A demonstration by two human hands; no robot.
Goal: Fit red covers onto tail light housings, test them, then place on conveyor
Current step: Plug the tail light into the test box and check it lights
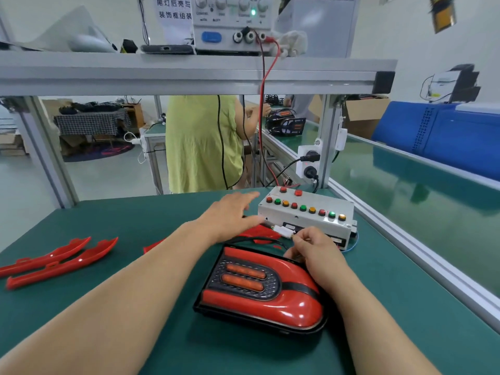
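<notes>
Assembled tail light (pixel 259 290) sat on the green mat (pixel 135 212), just short of the test box (pixel 305 215). Right hand (pixel 315 249) pinched the white connector (pixel 282 230); left hand (pixel 232 215) hovered by the box, fingers straight, holding nothing. I'd have pushed that plug straight and fully home before pressing any buttons.

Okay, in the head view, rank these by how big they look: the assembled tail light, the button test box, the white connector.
Largest: tail light, though it is also nearest the camera.
Next: button test box.
Smallest by far: white connector.
</notes>
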